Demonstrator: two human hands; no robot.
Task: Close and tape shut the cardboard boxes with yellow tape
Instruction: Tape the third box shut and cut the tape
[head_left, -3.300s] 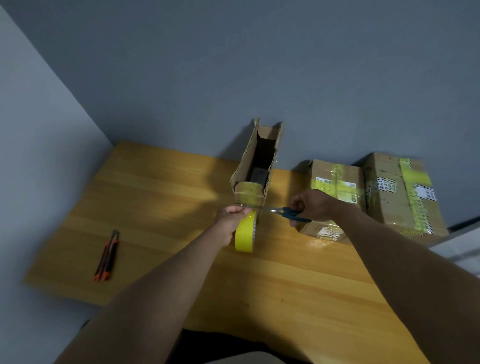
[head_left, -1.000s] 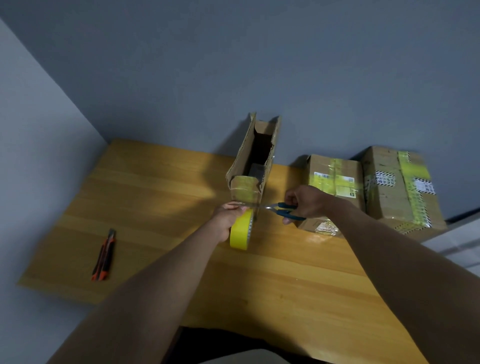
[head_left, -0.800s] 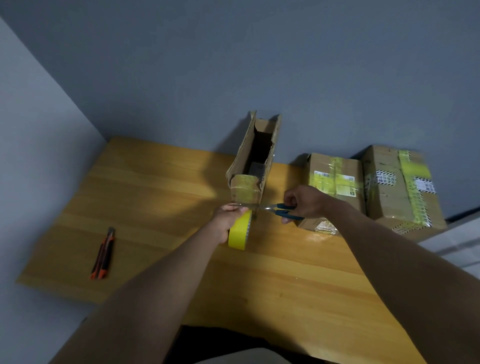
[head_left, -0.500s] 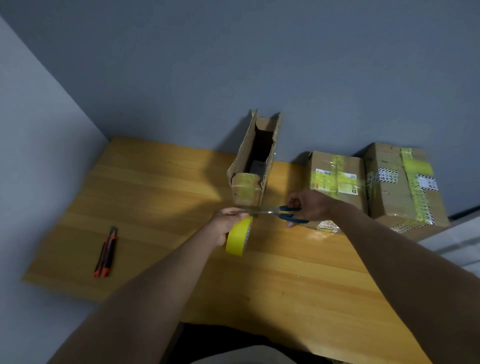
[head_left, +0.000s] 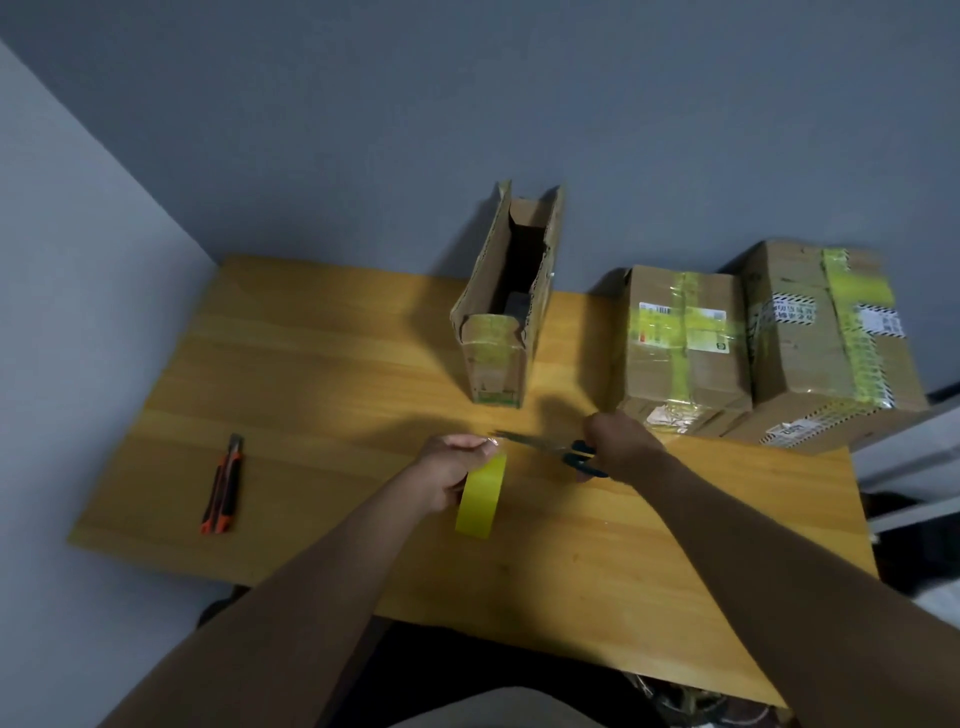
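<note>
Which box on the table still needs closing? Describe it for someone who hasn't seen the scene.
On the wooden table, three cardboard boxes sit along the back wall. Take the narrow box left of the two taped boxes. It alone has flaps standing up and a dark open top.
</note>
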